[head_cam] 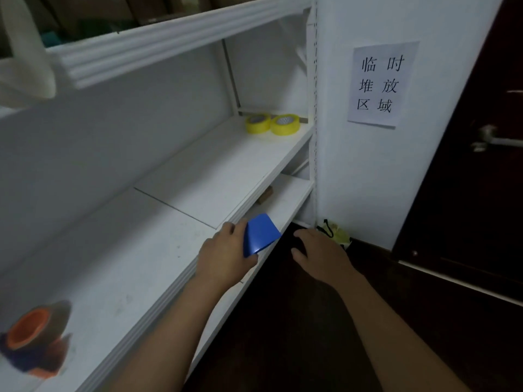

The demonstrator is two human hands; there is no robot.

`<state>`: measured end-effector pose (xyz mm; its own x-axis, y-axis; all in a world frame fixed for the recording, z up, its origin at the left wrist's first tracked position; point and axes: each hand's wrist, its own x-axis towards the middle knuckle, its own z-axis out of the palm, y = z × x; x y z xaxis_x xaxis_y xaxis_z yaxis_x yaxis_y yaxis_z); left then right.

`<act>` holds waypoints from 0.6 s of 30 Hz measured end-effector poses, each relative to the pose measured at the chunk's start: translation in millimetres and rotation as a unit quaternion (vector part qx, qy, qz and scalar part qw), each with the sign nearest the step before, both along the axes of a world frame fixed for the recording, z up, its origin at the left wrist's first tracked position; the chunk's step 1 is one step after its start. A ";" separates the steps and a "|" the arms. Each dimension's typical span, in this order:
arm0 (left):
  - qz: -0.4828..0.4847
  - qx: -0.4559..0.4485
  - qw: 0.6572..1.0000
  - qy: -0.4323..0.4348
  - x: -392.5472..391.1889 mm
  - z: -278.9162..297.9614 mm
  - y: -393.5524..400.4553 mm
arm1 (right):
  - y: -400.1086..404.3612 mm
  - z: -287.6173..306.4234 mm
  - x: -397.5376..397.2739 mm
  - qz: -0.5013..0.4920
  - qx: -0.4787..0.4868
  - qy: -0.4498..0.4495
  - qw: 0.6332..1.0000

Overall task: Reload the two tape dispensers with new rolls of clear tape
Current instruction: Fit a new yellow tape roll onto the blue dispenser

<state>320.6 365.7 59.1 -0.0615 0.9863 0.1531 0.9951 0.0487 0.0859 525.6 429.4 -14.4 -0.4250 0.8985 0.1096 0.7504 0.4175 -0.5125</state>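
Note:
My left hand [223,256] grips a blue plastic piece [260,234] of a tape dispenser at the front edge of the white shelf [175,210]; the rest of that piece is hidden behind the hand. My right hand [319,256] hovers beside it over the dark floor, fingers apart and holding nothing. Two yellowish rolls of clear tape [271,123] lie side by side at the far right end of the shelf. An orange and dark tape dispenser [34,338] with a roll on it lies at the near left end of the shelf, blurred.
A lower shelf [285,202] carries a small brown block [266,195]. A paper sign [382,84] hangs on the white side panel. A dark door [481,165] with a metal handle stands at right. A yellow-green bag [336,233] lies on the floor.

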 end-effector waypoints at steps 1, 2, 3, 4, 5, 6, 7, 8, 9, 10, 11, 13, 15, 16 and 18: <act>0.001 0.002 1.000 0.005 -2.8 1.3 6.4 | 6.3 2.5 -2.3 0.000 0.001 0.000 1.000; 0.002 0.003 1.000 0.007 -5.9 1.4 13.5 | 12.7 4.9 -5.3 0.000 0.000 -0.001 1.000; 0.003 0.004 1.000 0.004 -9.7 0.8 21.0 | 18.3 6.8 -9.0 0.001 -0.007 -0.005 1.000; 0.002 0.005 1.000 -0.002 -14.0 -0.4 28.8 | 23.4 8.3 -13.2 0.002 -0.012 -0.013 1.000; 0.001 0.007 1.000 -0.010 -19.0 -1.8 37.0 | 28.6 9.0 -18.0 0.003 -0.014 -0.025 1.000; 0.000 0.010 1.000 -0.020 -24.6 -3.5 44.7 | 33.8 9.2 -23.0 0.005 -0.011 -0.039 0.999; -0.001 0.013 0.999 -0.031 -30.7 -5.7 52.0 | 39.7 8.7 -28.4 0.008 -0.009 -0.054 0.998; -0.002 0.019 0.999 -0.044 -37.2 -7.4 60.7 | 48.3 9.1 -33.3 0.011 -0.011 -0.068 0.998; -0.003 0.021 0.998 -0.054 -40.6 -8.6 66.9 | 54.8 9.2 -34.6 0.010 -0.020 -0.078 0.997; -0.004 0.028 0.997 -0.066 -46.9 -10.2 74.7 | 64.2 10.7 -38.0 0.008 -0.024 -0.092 0.995; -0.006 0.038 0.996 -0.077 -57.4 -11.6 84.7 | 77.5 13.7 -44.8 0.007 -0.022 -0.107 0.994; -0.011 0.049 0.996 -0.076 -76.3 -11.8 106.5 | 101.6 23.8 -59.0 -0.002 -0.017 -0.124 0.992; -0.016 0.055 0.996 -0.068 -92.4 -11.2 127.8 | 121.4 36.8 -75.0 -0.017 -0.016 -0.129 0.991; -0.019 0.057 0.996 -0.070 -98.5 -10.3 136.1 | 128.7 41.7 -83.0 -0.024 -0.016 -0.128 0.991; -0.021 0.063 0.995 -0.075 -107.6 -9.4 149.2 | 140.2 47.1 -97.7 -0.031 -0.011 -0.122 0.992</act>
<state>213.0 514.9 49.8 -0.0512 0.9620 0.2682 0.9717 -0.0140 0.2358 427.9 569.6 32.7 -0.3807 0.9247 -0.0093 0.8771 0.3579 -0.3204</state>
